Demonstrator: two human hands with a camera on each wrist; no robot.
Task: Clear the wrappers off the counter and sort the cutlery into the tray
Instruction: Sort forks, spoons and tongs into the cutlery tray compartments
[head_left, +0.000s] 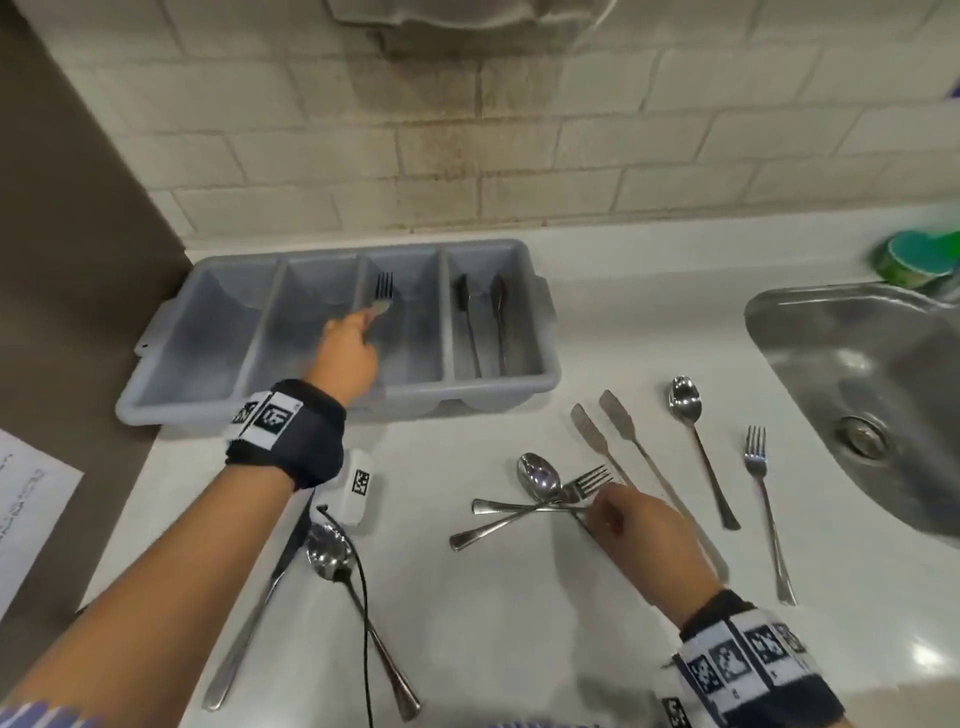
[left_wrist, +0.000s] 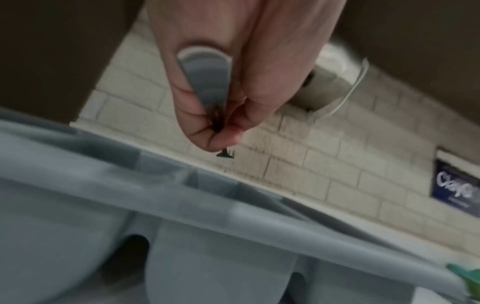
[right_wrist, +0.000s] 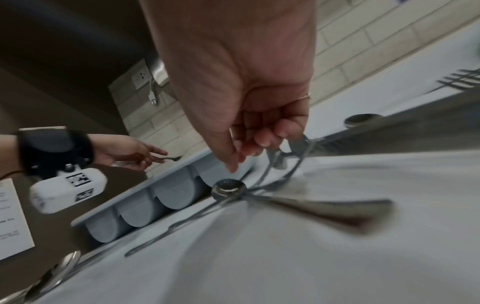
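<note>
Left hand (head_left: 345, 353) gripping fork (head_left: 383, 291) over tray (head_left: 540, 332), right hand (head_left: 641, 525) pinching crossed cutlery (head_left: 540, 501); sorting is barely beginning, most pieces remaining on counter (head_left: 519, 623).

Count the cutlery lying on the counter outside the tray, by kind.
Forks: 2
Knives: 3
Spoons: 3
Piece with its head hidden under the right hand: 1
Total: 9
Not counted: fork held by the left hand over the tray.
</note>
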